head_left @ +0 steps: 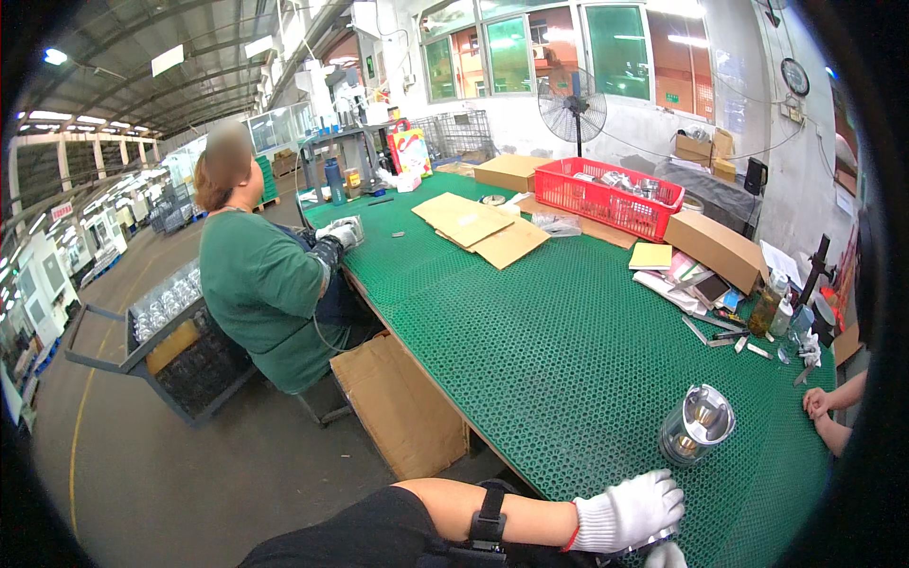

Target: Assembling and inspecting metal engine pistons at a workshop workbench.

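Note:
My left hand (632, 512), in a white knit glove, is at the near edge of the green-matted table (530, 360), its fingers bent over and close together. A sliver of shiny metal (653, 543) shows beneath it; most of that piece is hidden. Only a bit of my gloved right hand (667, 557) appears at the lower rim, beside the metal, and its fingers are hidden. Just beyond my left hand a silver metal piston (696, 426) stands on the mat, its hollow side with a brass-coloured part showing.
At the left a seated co-worker (260, 284) handles a shiny part, beside a cart (194, 355) of metal parts. Cardboard sheets (478, 227), a red crate (606, 202) and bottles (772, 308) lie farther off. Another person's hands (819, 405) rest at the right edge.

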`<state>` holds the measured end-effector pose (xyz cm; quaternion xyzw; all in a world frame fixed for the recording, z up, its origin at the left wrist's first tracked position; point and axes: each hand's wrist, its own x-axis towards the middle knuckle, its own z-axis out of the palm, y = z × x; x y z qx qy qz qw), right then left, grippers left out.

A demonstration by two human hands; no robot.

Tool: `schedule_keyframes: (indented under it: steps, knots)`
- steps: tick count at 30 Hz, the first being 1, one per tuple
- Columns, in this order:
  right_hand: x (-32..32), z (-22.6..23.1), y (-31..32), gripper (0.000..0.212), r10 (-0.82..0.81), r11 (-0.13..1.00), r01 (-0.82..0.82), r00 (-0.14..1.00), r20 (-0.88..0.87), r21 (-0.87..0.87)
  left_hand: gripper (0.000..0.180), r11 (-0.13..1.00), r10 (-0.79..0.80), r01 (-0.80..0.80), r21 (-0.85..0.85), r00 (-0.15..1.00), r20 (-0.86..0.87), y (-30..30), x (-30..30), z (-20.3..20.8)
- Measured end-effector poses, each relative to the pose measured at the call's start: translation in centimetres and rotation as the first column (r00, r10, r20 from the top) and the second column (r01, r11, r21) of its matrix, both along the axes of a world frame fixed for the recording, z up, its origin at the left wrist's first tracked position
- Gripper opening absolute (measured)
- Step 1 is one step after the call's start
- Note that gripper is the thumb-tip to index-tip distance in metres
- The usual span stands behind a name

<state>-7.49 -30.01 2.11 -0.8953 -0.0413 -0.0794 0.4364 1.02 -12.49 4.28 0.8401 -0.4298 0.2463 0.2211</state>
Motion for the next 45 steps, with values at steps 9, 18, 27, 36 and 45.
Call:
schedule_keyframes:
  steps: [9,18,27,36,45]
  knots:
    - [0.4,1.7,1.5,0.018,0.188,0.907,-0.044,0.933,0.308,-0.419,0.026,0.973,-0.008,0.042,0.228,0.989,-0.149,-0.5,1.6,2.3]
    - [0.0,3.5,2.0,0.018,0.362,0.711,-0.145,0.914,0.181,-0.689,0.021,0.921,-0.008,0.082,0.382,0.982,-0.19,-1.9,3.9,3.2]
    - [-0.5,0.5,-4.1,0.023,0.076,0.889,0.072,0.951,0.301,-0.452,0.067,0.953,0.046,-0.21,-0.219,0.811,-0.583,9.6,2.7,2.9]
    - [3.6,-3.1,-5.0,0.012,-0.136,0.695,0.313,0.941,0.31,-0.647,0.049,0.962,-0.147,0.244,0.121,0.839,-0.524,17.2,-2.1,6.4]
    - [2.5,-2.0,-5.0,0.011,-0.118,0.723,0.307,0.938,0.327,-0.619,0.044,0.834,-0.289,0.377,0.403,0.921,-0.262,14.6,7.4,5.5]
